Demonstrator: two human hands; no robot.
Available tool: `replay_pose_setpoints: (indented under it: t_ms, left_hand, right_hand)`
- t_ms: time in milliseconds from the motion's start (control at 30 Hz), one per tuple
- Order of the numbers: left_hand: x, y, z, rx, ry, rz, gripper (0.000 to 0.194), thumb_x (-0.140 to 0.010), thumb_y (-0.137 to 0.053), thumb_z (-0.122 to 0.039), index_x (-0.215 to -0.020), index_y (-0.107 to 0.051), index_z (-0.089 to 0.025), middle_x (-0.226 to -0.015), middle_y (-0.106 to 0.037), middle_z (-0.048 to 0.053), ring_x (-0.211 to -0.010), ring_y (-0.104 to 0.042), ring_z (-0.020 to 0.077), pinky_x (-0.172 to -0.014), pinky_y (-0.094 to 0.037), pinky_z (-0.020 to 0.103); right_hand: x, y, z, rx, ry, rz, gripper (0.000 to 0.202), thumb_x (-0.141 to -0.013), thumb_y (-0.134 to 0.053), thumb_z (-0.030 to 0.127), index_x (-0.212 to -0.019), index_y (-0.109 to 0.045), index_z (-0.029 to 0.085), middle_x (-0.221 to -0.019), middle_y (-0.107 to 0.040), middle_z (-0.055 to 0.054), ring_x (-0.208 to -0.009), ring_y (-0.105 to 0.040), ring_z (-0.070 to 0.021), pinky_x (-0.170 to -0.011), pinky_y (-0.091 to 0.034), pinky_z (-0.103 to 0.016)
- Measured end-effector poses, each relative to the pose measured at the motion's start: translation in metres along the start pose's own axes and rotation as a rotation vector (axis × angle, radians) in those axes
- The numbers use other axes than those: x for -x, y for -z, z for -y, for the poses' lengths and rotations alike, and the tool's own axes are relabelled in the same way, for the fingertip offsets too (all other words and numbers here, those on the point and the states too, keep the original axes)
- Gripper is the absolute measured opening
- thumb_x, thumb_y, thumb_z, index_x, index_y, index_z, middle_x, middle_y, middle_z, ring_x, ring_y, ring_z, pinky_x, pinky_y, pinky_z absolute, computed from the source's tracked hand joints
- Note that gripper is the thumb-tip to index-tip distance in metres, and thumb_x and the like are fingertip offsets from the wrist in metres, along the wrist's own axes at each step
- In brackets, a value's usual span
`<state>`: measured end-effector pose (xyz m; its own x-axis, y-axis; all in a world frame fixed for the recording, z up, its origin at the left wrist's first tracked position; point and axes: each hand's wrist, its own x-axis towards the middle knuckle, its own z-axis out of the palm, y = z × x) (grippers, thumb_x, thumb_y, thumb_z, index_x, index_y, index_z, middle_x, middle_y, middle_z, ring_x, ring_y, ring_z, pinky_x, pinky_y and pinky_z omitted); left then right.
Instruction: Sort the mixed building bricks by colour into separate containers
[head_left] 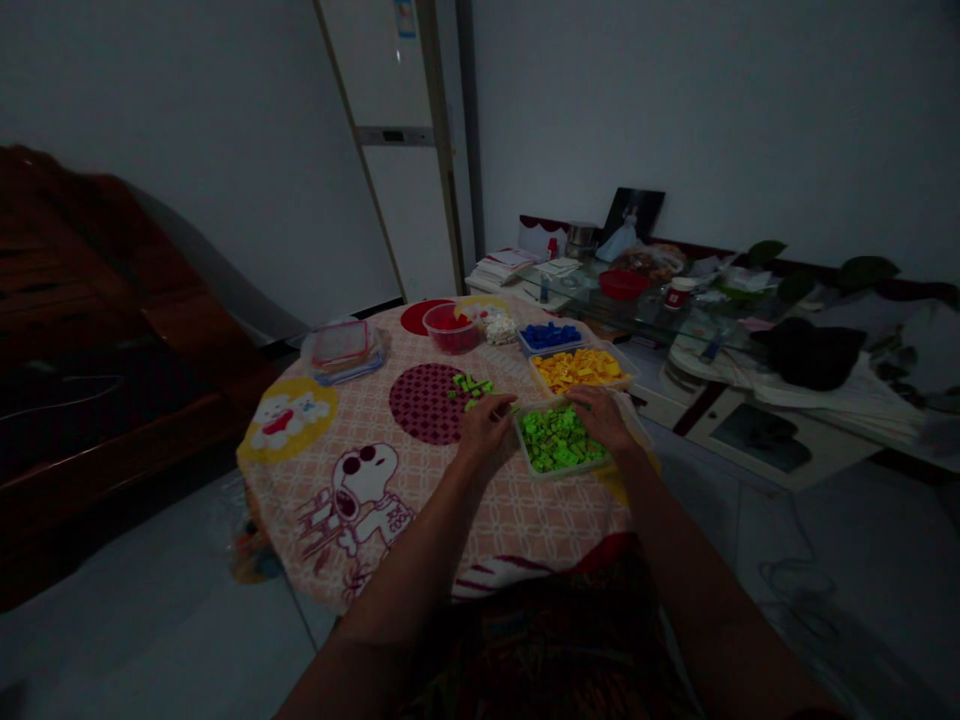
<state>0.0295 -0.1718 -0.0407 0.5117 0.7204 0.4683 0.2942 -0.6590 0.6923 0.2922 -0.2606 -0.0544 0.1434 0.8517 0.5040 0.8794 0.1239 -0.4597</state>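
My left hand (484, 430) is at the left side of a clear tub of green blocks (561, 440), its fingers drawn together. Whatever lies between its fingertips is too small and dark to name. Just beyond that hand, a small group of green blocks (472, 384) lies loose on the tablecloth. My right hand (604, 420) reaches over the right rear part of the green tub, fingers stretched toward its far rim, with no held piece visible. Behind the green tub stands a tub of yellow blocks (579, 370), and beyond it a tub of blue blocks (551, 336).
A round clear bowl with red pieces (452, 330) and a heap of white pieces (500, 329) are at the table's back. Stacked lids (343, 350) lie on the left. The patterned tablecloth (442, 520) covers the round table. A cluttered glass shelf (577, 283) stands behind.
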Motion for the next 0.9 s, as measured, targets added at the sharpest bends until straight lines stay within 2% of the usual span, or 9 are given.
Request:
replay_pose_setpoints:
  t_ms: [133,200,400,467,533,667,800,900]
  left_hand:
    - [0.005,-0.011,-0.01,0.067,-0.095,0.089,0.032,-0.089,-0.06,-0.019,-0.119,-0.074,-0.02,-0.109,-0.075,0.008,-0.098,-0.068,0.02,-0.089,-0.056,0.033]
    - [0.004,-0.013,-0.008,0.068,-0.118,0.077,0.032,-0.09,-0.059,-0.019,-0.119,-0.074,-0.019,-0.114,-0.074,0.01,-0.105,-0.067,0.0214,-0.093,-0.055,0.035]
    - [-0.01,-0.007,0.024,-0.119,0.061,-0.047,0.039,-0.086,-0.052,-0.008,-0.117,-0.072,-0.018,-0.121,-0.072,0.01,-0.118,-0.064,0.0229,-0.106,-0.05,0.039]
    - [-0.016,-0.007,0.034,-0.182,0.075,-0.053,0.04,-0.084,-0.053,-0.007,-0.118,-0.071,-0.017,-0.126,-0.071,0.012,-0.124,-0.062,0.0235,-0.111,-0.046,0.04]
    - [-0.021,-0.01,0.038,-0.232,0.058,-0.05,0.036,-0.088,-0.055,-0.012,-0.12,-0.071,-0.017,-0.129,-0.069,0.012,-0.126,-0.06,0.0236,-0.113,-0.044,0.039]
    - [-0.031,-0.018,0.033,-0.351,0.038,0.013,0.03,-0.099,-0.05,-0.028,-0.118,-0.071,-0.02,-0.123,-0.071,0.012,-0.118,-0.063,0.0239,-0.106,-0.048,0.037]
    - [-0.041,-0.017,0.025,-0.51,0.097,0.17,0.027,-0.097,-0.05,-0.024,-0.104,-0.076,-0.02,-0.11,-0.072,0.013,-0.108,-0.065,0.0249,-0.094,-0.05,0.034]
    - [-0.042,-0.013,0.023,-0.566,0.123,0.201,0.025,-0.093,-0.053,-0.021,-0.099,-0.077,-0.02,-0.107,-0.071,0.012,-0.105,-0.065,0.0245,-0.091,-0.05,0.033]
  right_hand:
    - [0.0,-0.001,-0.001,-0.001,0.004,0.003,0.034,-0.085,-0.056,0.014,-0.107,-0.08,0.026,-0.118,-0.077,-0.007,-0.114,-0.068,-0.0266,-0.107,-0.048,-0.048]
    - [0.0,-0.001,-0.001,-0.002,0.005,-0.004,0.034,-0.085,-0.057,0.014,-0.107,-0.08,0.025,-0.118,-0.077,-0.007,-0.114,-0.068,-0.0268,-0.107,-0.048,-0.048]
    - [0.001,-0.002,0.0,-0.004,0.001,-0.015,0.032,-0.084,-0.058,0.014,-0.104,-0.08,0.024,-0.117,-0.078,-0.008,-0.115,-0.068,-0.0277,-0.107,-0.048,-0.049]
    - [0.0,-0.001,0.0,-0.008,0.006,-0.017,0.032,-0.084,-0.057,0.013,-0.104,-0.08,0.023,-0.117,-0.078,-0.009,-0.114,-0.069,-0.0274,-0.105,-0.049,-0.049]
    - [0.0,-0.001,0.001,-0.014,0.011,-0.02,0.033,-0.084,-0.057,0.013,-0.104,-0.08,0.023,-0.117,-0.078,-0.009,-0.113,-0.069,-0.027,-0.105,-0.049,-0.048]
    - [0.0,-0.001,-0.001,-0.024,0.022,-0.023,0.032,-0.085,-0.057,0.015,-0.105,-0.08,0.024,-0.116,-0.078,-0.008,-0.112,-0.069,-0.0265,-0.104,-0.049,-0.048]
    - [0.0,-0.002,-0.004,-0.02,0.022,-0.014,0.033,-0.086,-0.056,0.018,-0.106,-0.08,0.025,-0.116,-0.078,-0.007,-0.113,-0.068,-0.0266,-0.105,-0.049,-0.048]
    - [0.001,-0.003,-0.006,-0.026,0.021,-0.022,0.034,-0.085,-0.056,0.017,-0.108,-0.08,0.026,-0.117,-0.077,-0.007,-0.114,-0.068,-0.0271,-0.106,-0.048,-0.049]
